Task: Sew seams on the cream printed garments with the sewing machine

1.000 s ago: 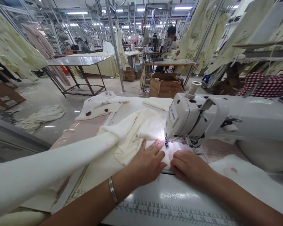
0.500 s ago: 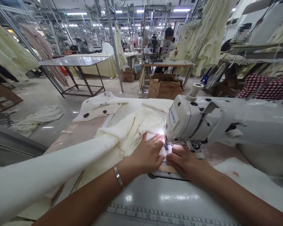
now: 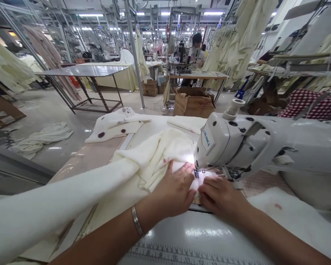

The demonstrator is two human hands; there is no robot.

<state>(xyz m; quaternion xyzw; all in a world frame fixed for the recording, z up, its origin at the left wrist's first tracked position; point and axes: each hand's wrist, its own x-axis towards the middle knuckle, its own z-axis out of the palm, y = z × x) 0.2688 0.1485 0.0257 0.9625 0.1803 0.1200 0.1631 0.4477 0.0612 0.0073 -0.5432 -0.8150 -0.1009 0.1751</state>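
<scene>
A lit white sewing machine [image 3: 209,143] stands over the cream fabric [image 3: 154,151], whose edge runs under the presser foot [image 3: 196,173]. My left hand [image 3: 176,189] lies on that fabric left of the foot, fingers stretched out and thumb near the front edge. Close in front of the foot, my right hand [image 3: 220,195] has its fingers curled together on the fabric's edge; the fingertips are partly hidden. A long fold of the fabric runs down to the lower left, beside my left forearm.
A cream piece with dark spots [image 3: 113,129] lies at the table's far left, and another white piece [image 3: 287,209] at the right. A printed ruler [image 3: 176,254] crosses the front edge. Beyond stand a metal table [image 3: 85,71], a cardboard box [image 3: 194,105] and a seated person [image 3: 197,51].
The view has shifted a little, so the machine head appears farther right. Both hands sit slightly lower in view, still on the fabric at the presser foot.
</scene>
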